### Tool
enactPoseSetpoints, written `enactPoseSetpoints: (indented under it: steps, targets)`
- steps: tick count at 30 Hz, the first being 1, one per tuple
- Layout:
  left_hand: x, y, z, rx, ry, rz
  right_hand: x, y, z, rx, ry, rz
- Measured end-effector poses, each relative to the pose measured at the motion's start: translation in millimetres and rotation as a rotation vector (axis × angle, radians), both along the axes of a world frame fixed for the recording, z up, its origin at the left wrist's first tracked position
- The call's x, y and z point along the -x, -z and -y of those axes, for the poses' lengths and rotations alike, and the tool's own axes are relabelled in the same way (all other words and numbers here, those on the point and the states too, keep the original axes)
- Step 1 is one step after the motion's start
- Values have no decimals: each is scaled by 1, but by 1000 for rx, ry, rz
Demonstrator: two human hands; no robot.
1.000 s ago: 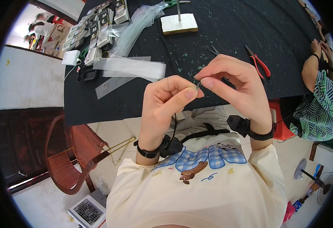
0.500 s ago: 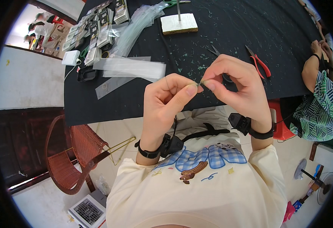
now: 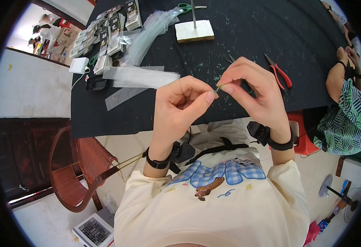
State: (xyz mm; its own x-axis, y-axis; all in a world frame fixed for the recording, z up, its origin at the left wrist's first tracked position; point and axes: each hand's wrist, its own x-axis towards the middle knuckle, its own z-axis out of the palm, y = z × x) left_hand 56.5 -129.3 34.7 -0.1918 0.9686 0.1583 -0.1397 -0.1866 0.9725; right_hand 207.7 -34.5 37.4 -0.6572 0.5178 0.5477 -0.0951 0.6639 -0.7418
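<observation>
Greenish strand is held between the two hands, over the near part of the counter. The grip of the left hand is pinched on its lower end, thumb against forefinger, and the grip of the right hand is pinched on the upper end; so little of the piece shows that its exact form is hard to make out. A slip looks the likeliest trouble, because each hand has only a tiny bit to hold; if dropped, it could be lost among the green scraps at about twelve o'clock from it, which are similar in colour. Too hard a pull might bend or snap it. Its long axis slants, from between seven and eight o'clock at the left hand to between one and two at the right, its upper end pointing away from the wearer's body.
</observation>
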Motion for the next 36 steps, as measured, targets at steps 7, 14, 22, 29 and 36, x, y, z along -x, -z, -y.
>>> enactPoseSetpoints:
  steps: [7, 14, 22, 29, 36]
  targets:
    - [-3, -11, -11, -174, -213, -548, 2, -4, 0, 360, 39, -51]
    - [-4, -13, -27, -395, -375, -850, 6, -17, 3, 602, 68, -69]
    - [2, -13, -43, -582, -398, -1100, 16, -18, -3, 621, 130, -87]
    - [7, -12, -54, -635, -405, -1191, 26, -18, -17, 531, 195, -85]
    - [15, -21, -72, -555, -490, -848, 35, -36, -45, 402, 278, -137]
